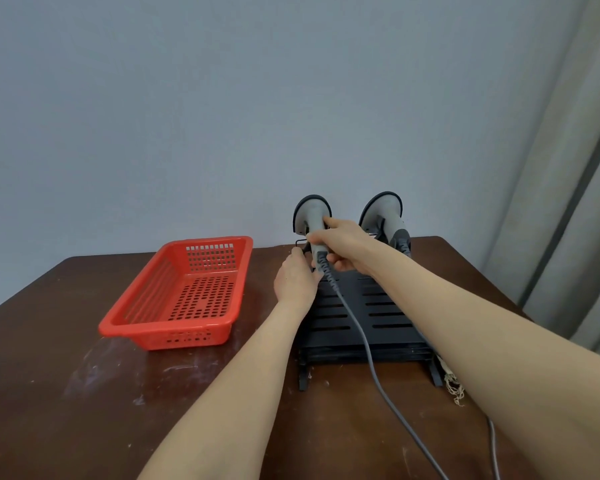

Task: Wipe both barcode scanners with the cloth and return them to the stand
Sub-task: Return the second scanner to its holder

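Observation:
Two grey barcode scanners stand head-up at the back of a black slotted stand [388,306]. My right hand [347,247] grips the handle of the left scanner [313,213], fingers wrapped round it. My left hand [297,282] rests against the stand's left side by that scanner's base, fingertips at a black wire hook; what they hold is hidden. The right scanner [387,211] sits in the stand untouched. A grey cable [368,348] runs from the left scanner across the stand toward me. No cloth shows.
A red perforated plastic basket [174,332] stands empty on the brown table [66,393], left of the stand. A grey wall is close behind. A curtain [575,202] hangs at the right. Frayed threads [452,386] lie by the stand's right foot.

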Motion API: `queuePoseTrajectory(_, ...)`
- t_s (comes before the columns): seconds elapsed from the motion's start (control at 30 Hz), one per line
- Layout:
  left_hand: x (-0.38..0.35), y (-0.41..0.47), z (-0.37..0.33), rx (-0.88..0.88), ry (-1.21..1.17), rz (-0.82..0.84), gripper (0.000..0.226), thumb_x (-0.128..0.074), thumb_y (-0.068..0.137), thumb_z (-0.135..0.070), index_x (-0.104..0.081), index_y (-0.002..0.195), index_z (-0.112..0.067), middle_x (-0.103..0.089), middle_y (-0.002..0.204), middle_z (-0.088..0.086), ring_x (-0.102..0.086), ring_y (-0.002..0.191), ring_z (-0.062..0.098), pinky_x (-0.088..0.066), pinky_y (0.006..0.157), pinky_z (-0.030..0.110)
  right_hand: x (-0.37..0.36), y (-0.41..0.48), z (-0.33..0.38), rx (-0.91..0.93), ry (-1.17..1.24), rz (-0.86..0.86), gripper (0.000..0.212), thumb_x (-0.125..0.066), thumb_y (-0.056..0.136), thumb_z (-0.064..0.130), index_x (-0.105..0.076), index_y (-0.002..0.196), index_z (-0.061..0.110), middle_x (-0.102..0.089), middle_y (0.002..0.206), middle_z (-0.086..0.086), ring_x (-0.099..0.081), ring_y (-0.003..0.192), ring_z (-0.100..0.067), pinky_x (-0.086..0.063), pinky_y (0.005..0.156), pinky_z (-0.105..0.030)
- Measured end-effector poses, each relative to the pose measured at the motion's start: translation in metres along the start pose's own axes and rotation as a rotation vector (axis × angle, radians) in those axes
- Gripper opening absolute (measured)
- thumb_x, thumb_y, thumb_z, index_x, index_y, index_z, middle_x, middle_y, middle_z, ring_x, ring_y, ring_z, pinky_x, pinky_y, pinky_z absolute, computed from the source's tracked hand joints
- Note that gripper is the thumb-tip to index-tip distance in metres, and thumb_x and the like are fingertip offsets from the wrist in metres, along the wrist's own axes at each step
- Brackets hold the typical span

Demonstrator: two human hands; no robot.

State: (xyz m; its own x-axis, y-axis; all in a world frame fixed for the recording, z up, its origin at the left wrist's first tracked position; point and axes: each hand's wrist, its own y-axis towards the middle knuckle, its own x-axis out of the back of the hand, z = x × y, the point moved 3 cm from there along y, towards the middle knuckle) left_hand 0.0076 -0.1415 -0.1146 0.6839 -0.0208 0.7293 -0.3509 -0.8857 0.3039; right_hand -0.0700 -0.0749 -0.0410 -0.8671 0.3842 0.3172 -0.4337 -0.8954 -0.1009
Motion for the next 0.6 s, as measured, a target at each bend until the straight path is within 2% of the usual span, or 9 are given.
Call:
queuePoseTrajectory(0.17, 0.008, 0.002, 0.002, 0.013, 0.030, 0.070, 0.045, -0.067, 0.082, -0.039, -0.050, 0.112, -0.011, -0.062, 0.109, 0.007, -0.060, 0.099, 0.027, -0.050, 0.074, 0.040, 0.000, -0.008, 0.003, 0.001, 0.024, 0.014, 0.038, -0.056, 0.091, 0.023, -0.047, 0.127, 0.015, -0.058, 0.077, -0.009, -0.041, 0.044, -0.008, -0.032, 0.038, -0.017)
queuePoseTrajectory(0.27, 0.015, 0.003, 0.003, 0.000, 0.021, 0.127, 0.059, -0.071, 0.077, -0.038, -0.048, 0.123, -0.011, -0.060, 0.119, 0.008, -0.057, 0.109, 0.026, -0.050, 0.080, 0.040, 0.000, -0.014, 0.004, -0.018, 0.031, -0.011, 0.036, -0.052, 0.092, 0.024, -0.049, 0.126, 0.012, -0.056, 0.069, -0.005, -0.044, 0.046, -0.009, -0.031, 0.041, -0.018)
queuePoseTrajectory(0.43, 0.034, 0.000, 0.001, -0.030, -0.014, 0.189, 0.079, -0.070, 0.078, -0.037, -0.034, 0.140, -0.004, -0.049, 0.138, 0.013, -0.048, 0.125, 0.028, -0.045, 0.094, 0.038, 0.006, -0.028, 0.008, -0.054, 0.065, -0.027, 0.035, -0.049, 0.096, 0.027, -0.048, 0.125, 0.009, -0.059, 0.073, -0.007, -0.049, 0.049, -0.011, -0.033, 0.047, -0.020)
queuePoseTrajectory(0.53, 0.044, -0.002, -0.004, -0.020, -0.063, 0.190, 0.079, -0.066, 0.082, -0.025, -0.026, 0.147, -0.007, -0.045, 0.143, 0.015, -0.044, 0.131, 0.028, -0.040, 0.102, 0.036, 0.006, -0.035, 0.009, -0.061, 0.073, -0.007, 0.017, -0.049, 0.096, 0.028, -0.046, 0.105, 0.014, -0.061, 0.077, -0.008, -0.054, 0.053, -0.012, -0.035, 0.047, -0.020)
queuePoseTrajectory(0.6, 0.051, -0.004, -0.009, -0.025, -0.068, 0.166, 0.072, -0.061, 0.086, -0.020, -0.026, 0.147, -0.006, -0.046, 0.142, 0.015, -0.045, 0.130, 0.028, -0.039, 0.102, 0.036, 0.006, -0.037, 0.009, -0.055, 0.074, -0.011, 0.024, -0.050, 0.096, 0.028, -0.048, 0.111, 0.009, -0.062, 0.081, -0.008, -0.056, 0.055, -0.013, -0.036, 0.046, -0.019)
